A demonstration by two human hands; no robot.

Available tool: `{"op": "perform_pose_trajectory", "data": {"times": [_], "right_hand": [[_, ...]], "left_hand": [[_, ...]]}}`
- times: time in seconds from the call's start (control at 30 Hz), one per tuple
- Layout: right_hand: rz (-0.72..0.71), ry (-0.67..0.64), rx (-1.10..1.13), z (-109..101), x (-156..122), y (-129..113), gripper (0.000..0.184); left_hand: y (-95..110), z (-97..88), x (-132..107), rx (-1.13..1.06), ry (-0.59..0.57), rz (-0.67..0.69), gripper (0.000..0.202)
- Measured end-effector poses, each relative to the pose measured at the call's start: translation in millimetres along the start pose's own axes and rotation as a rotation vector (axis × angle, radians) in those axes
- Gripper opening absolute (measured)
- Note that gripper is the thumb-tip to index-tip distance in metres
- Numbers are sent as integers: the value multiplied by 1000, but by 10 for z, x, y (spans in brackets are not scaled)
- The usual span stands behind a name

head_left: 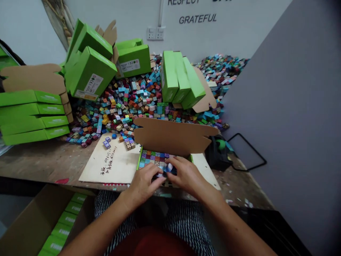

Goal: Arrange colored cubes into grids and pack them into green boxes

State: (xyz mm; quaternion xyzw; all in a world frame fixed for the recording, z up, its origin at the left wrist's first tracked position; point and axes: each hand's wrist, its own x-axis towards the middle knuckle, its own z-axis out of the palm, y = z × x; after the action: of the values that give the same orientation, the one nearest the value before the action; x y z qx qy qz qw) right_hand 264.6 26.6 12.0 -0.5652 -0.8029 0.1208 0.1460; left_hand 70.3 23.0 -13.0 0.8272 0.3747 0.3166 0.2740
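An open green box point(139, 158) lies in front of me with its brown cardboard lid point(174, 135) raised at the back. Rows of small patterned cubes point(153, 157) in several colours fill the part of it that I can see. At the box's near left side is my left hand point(145, 181), its thumb and fingers apart over the cubes and nothing visible in them. My right hand point(186, 176) reaches into the right side, thumb and fingers closed around a small blue-and-white block point(169, 168). The cubes beneath both hands are partly hidden.
Behind the box spreads a big heap of loose blocks point(128, 96). Green boxes stand on it point(90, 73) and lie stacked point(34, 117) at left. Handwritten cardboard point(109, 163) holds a few blocks. A black tape dispenser point(220, 153) sits right; a carton point(29, 217) of green boxes is below left.
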Motion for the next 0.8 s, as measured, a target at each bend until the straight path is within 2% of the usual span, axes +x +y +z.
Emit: {"op": "perform_pose_trajectory", "data": {"times": [0.13, 0.27, 0.33, 0.4, 0.47, 0.53, 0.7, 0.8], "right_hand": [[-61, -54, -70, -312, -45, 323, 29], [-175, -183, -331, -523, -47, 503, 24], [-240, -221, -425, -550, -26, 486, 20], [-286, -235, -490, -552, -3, 444, 18], [-310, -238, -519, -552, 13, 411, 16], [-322, -242, -507, -556, 17, 402, 16], [-317, -314, -424, -530, -6, 420, 19], [-319, -336, -475, -475, 5, 397, 20]], "left_hand": [[77, 68, 111, 87, -35, 81, 16], [187, 310, 326, 222, -232, 304, 14], [220, 450, 412, 295, -295, 359, 21], [223, 565, 457, 367, -299, 377, 24], [197, 640, 463, 422, -282, 400, 17], [157, 673, 443, 451, -268, 424, 7], [95, 668, 379, 476, -232, 410, 15], [92, 672, 358, 488, -227, 403, 13]]}}
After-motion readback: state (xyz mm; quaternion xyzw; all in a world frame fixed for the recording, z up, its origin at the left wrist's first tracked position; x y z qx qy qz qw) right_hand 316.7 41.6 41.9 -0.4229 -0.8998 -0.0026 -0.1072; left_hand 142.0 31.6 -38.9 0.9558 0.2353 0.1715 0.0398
